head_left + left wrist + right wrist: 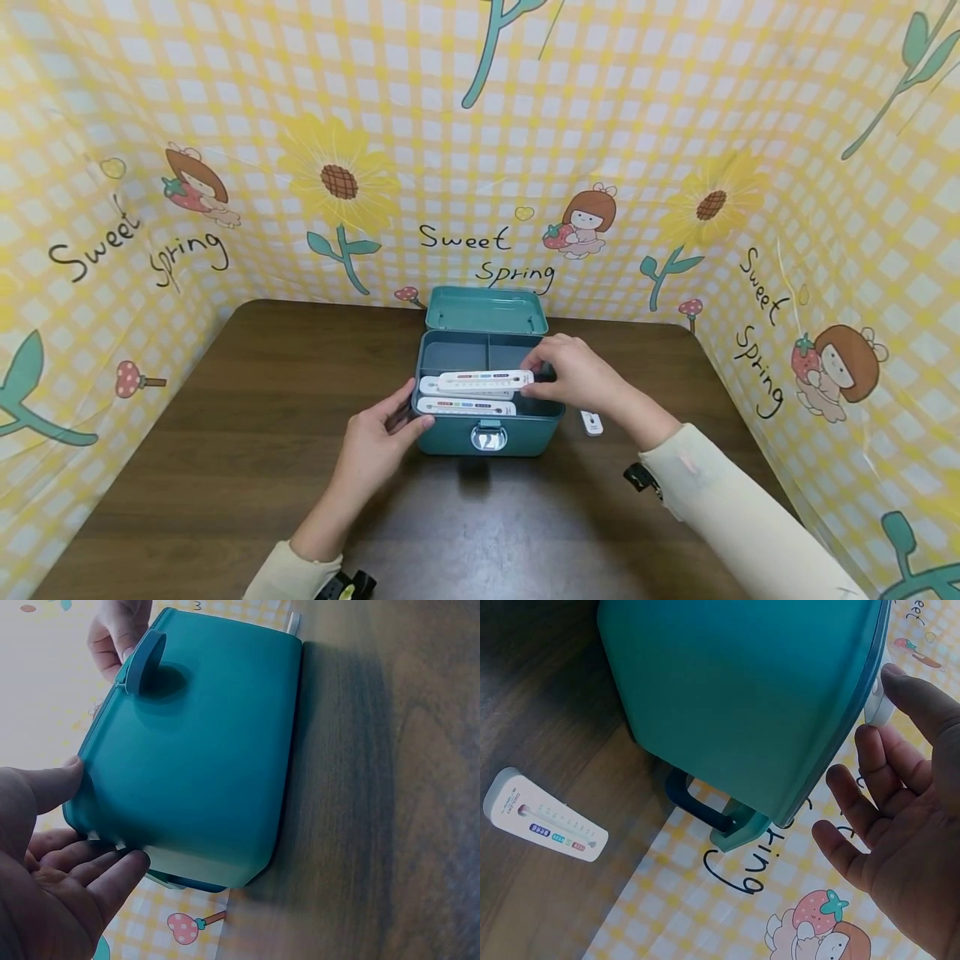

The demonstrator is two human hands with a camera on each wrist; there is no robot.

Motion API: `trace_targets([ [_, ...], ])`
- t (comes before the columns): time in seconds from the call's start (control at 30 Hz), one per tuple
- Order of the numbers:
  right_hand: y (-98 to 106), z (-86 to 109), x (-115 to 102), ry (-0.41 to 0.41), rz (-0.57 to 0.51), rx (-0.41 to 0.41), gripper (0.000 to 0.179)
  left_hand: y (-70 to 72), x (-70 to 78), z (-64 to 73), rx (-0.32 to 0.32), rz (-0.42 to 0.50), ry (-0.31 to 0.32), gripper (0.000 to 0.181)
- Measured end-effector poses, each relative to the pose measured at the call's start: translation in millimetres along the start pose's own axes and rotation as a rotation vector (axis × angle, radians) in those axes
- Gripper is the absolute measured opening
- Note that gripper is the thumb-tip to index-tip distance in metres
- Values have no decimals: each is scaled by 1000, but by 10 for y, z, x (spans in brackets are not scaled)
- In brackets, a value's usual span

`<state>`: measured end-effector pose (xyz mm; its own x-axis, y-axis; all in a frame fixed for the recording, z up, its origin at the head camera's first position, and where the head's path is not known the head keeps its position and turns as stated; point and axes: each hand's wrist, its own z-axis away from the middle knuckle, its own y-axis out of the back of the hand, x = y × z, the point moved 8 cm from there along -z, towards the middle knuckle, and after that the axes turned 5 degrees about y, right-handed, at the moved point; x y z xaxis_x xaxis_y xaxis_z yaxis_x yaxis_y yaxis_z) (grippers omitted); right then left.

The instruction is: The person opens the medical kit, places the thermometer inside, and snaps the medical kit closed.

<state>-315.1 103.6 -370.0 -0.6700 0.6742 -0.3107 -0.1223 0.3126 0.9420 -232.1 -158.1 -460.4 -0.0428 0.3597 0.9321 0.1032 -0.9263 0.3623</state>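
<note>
A teal lidded storage box (480,442) stands on the table with its lid (487,310) raised at the back. Between thumb and fingers, my right hand (577,375) pinches the right end of a white thermometer (483,381), held level over the inside of the box. Just behind and below it is another white thermometer (429,386), partly hidden; a third thermometer (465,407) lies along the front wall inside. My left hand (375,442) rests at the box's left front corner, thumb on the front rim and extended fingers along the side.
Right of the box, a small white thermometer (547,814) with coloured labels lies on the brown wooden table (225,433). A divider (487,350) splits the rear of the box's inside. Yellow checked cloth (480,167) surrounds the table at the back and sides.
</note>
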Motion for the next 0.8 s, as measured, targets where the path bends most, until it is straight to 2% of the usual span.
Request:
trace_targets([
  [0.4, -65, -73, -39, 34, -26, 5, 28, 6, -7, 4, 1, -14, 1, 72],
  [0.8, -108, -131, -98, 20, -30, 6, 27, 6, -2, 7, 2, -3, 1, 71],
])
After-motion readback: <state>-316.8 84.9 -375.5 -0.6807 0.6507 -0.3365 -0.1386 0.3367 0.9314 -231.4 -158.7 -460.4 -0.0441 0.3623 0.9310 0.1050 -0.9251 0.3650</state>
